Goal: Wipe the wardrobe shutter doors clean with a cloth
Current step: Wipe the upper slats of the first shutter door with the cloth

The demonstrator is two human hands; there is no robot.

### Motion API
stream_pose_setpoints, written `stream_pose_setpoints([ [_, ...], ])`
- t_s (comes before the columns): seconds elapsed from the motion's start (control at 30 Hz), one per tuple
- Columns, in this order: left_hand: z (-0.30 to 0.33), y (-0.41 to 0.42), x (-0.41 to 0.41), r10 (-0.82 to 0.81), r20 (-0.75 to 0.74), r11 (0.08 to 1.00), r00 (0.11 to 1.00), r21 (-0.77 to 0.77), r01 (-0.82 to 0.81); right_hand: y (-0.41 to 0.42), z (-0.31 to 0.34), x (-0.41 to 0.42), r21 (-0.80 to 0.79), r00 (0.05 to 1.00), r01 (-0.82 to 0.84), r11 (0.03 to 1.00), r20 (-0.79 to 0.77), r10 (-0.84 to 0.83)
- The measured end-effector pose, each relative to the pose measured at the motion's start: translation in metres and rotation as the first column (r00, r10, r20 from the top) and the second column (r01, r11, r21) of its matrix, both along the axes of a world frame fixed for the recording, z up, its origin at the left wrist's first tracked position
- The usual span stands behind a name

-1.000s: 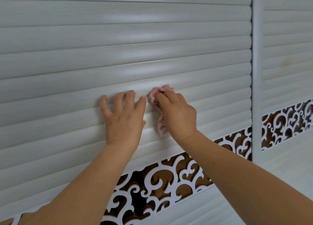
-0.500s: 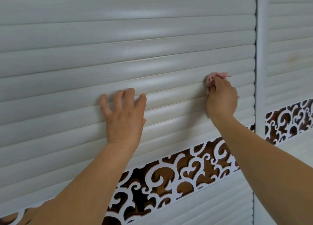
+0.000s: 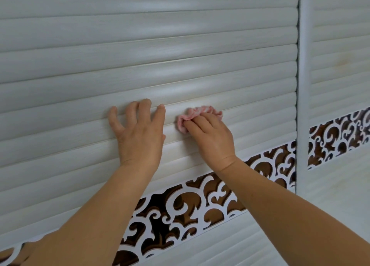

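on the left-hand shutter door (image 3: pixel 80 69), pale rounded slats with a faint wood-grain streak run from edge to edge, tilting a little upward toward the right in the head view. pressed flat against these slats is the left hand (image 3: pixel 140 133), palm to the surface and fingers spread and only slightly bent, the fingertips resting over the ridge of one slat; it holds nothing. just beside it, with a small gap between thumb side and knuckles, sits the right hand (image 3: pixel 210 135), its fingers curled down over a bunched pink cloth (image 3: pixel 198 113). the cloth is pinned between those fingers and the door, and its ruffled edge shows above and to the left of the fingertips, lying along the groove between two slats. both forearms reach up from the bottom of the view, bare. beneath the hands a band of white scrollwork fretwork (image 3: pixel 190 203) over a dark brown backing crosses the door on a slant, with more slats under it. further right a plain white upright frame strip (image 3: pixel 304 85) separates this door from the right-hand shutter door (image 3: pixel 340 51), which has the same slats, a faint yellowish mark on one of them, and its own stretch of scroll band (image 3: pixel 340 135) lower down.
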State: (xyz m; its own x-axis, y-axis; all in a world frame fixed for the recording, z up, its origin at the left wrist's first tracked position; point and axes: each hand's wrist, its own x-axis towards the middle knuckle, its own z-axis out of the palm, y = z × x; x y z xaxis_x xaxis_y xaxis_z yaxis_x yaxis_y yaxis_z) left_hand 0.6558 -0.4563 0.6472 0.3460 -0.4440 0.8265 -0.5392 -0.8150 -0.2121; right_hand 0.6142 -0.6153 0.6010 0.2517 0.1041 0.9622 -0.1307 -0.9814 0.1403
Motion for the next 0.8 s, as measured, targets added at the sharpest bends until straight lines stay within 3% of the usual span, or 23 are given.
stream_pose_setpoints([
  [0.17,-0.002,-0.003,-0.003,0.012,-0.016,1.000,1.000,-0.015,-0.013,-0.047,-0.004,-0.025,0.239,0.988,0.133,0.962,-0.110,-0.110],
  [0.3,-0.003,-0.004,-0.005,0.029,-0.022,0.999,0.999,-0.014,-0.029,-0.082,0.005,-0.039,0.575,0.979,0.195,0.794,-0.064,-0.194],
  [0.37,-0.005,-0.006,-0.004,0.076,0.022,0.997,0.997,0.023,-0.077,-0.082,0.006,-0.036,0.645,0.973,0.201,0.738,-0.046,-0.224],
  [0.43,-0.007,-0.015,-0.004,0.107,0.125,0.989,0.986,0.090,-0.119,-0.068,0.006,-0.032,0.605,0.980,0.178,0.776,-0.035,-0.198],
  [0.53,-0.005,-0.036,-0.007,0.010,0.226,0.989,0.974,0.141,-0.043,-0.047,-0.002,-0.030,0.360,0.995,0.096,0.928,-0.049,-0.084],
  [0.63,-0.001,-0.056,-0.009,-0.078,0.251,0.988,0.965,0.147,0.041,-0.057,0.000,-0.032,0.298,0.996,0.076,0.952,-0.057,-0.061],
  [0.7,0.000,-0.063,-0.007,-0.101,0.261,0.986,0.960,0.158,0.061,-0.074,0.001,-0.034,0.470,0.996,0.086,0.879,-0.021,-0.086],
  [0.73,0.000,-0.065,-0.005,-0.110,0.264,0.985,0.958,0.160,0.069,-0.082,0.004,-0.037,0.605,0.997,0.053,0.794,0.018,-0.080],
  [0.8,-0.001,-0.066,-0.002,-0.121,0.270,0.984,0.955,0.157,0.080,-0.096,0.019,-0.044,0.846,0.989,-0.086,0.526,0.135,-0.054],
])
